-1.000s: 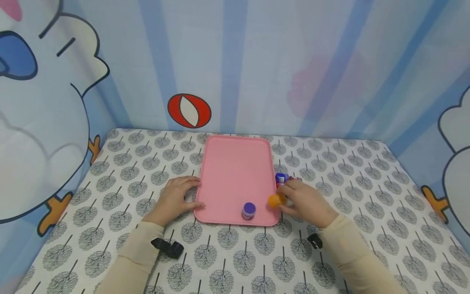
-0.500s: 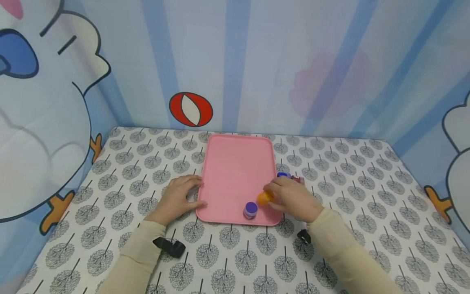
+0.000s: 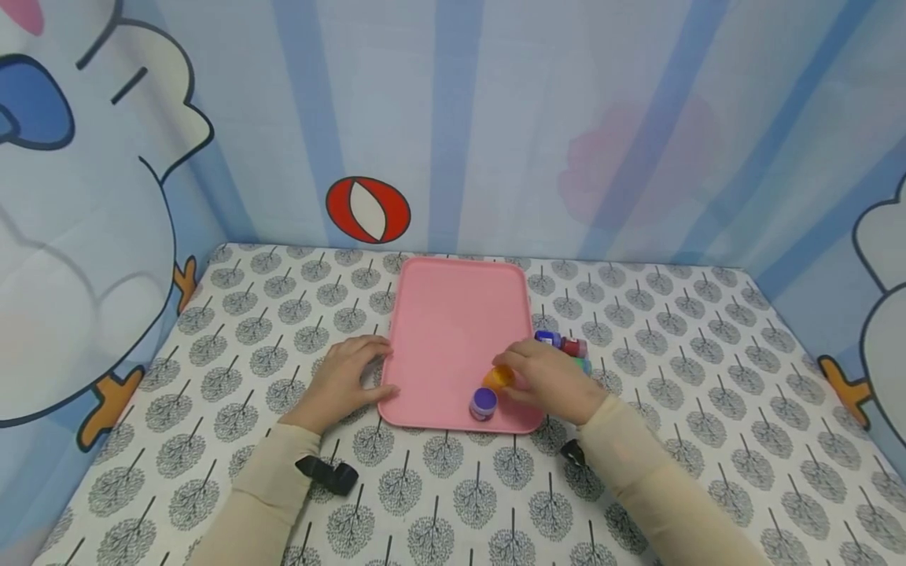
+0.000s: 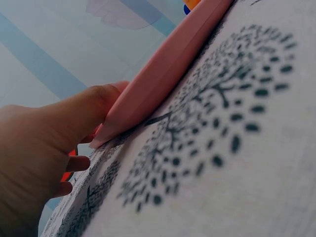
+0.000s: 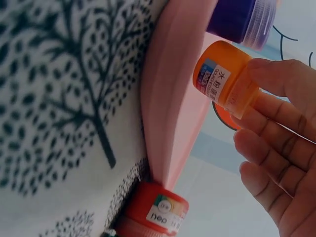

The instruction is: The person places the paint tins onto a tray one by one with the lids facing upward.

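My right hand (image 3: 550, 379) pinches an orange paint jar (image 5: 224, 76) with a printed label between thumb and fingers. In the head view this orange jar (image 3: 498, 379) is over the near right part of the pink tray (image 3: 456, 314). A purple-lidded paint jar (image 3: 484, 403) stands in the tray close to the orange one; the wrist view shows this purple jar (image 5: 242, 19) too. My left hand (image 3: 344, 383) rests at the tray's left edge, thumb and fingers spread. In the left wrist view its thumb touches the tray rim (image 4: 148, 84).
Right of the tray lie a blue jar (image 3: 547, 338), a dark red jar (image 3: 574, 347) and a green jar (image 3: 583, 365), partly hidden by my hand. A red-lidded jar (image 5: 158, 210) sits by the tray's outer wall. A tree-print cloth (image 3: 439, 495) covers the table.
My right hand has carried the orange jar leftward from the tray's right edge to beside the purple jar. More of the jars on the right show. The left hand stays in place.
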`<state>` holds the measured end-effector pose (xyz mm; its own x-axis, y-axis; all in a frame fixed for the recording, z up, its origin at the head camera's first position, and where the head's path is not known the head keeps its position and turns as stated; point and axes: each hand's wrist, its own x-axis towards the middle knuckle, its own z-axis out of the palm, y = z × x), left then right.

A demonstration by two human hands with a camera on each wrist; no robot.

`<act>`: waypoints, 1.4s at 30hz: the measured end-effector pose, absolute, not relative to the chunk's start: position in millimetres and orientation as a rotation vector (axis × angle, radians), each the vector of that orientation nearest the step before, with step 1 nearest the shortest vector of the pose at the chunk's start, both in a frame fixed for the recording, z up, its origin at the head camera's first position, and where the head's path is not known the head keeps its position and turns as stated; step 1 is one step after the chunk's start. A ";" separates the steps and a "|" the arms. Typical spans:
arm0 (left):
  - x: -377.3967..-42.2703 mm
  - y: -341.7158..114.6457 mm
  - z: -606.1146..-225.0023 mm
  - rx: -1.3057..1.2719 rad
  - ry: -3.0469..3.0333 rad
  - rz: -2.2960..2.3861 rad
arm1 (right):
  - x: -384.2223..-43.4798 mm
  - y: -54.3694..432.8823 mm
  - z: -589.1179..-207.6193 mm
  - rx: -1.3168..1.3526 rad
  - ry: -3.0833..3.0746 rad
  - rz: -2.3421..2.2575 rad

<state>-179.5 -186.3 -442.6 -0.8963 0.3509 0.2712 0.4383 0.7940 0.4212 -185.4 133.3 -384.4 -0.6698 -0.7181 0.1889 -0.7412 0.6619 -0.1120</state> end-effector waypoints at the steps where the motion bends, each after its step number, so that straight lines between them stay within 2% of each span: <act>1: -179.7 -186.4 -443.0 -0.624 -2.804 -0.722 | -185.6 132.4 -384.7 1.211 -2.751 0.273; 42: -178.7 -187.0 -442.1 -0.623 -2.792 -0.726 | -189.0 127.2 -385.8 1.237 -2.746 0.328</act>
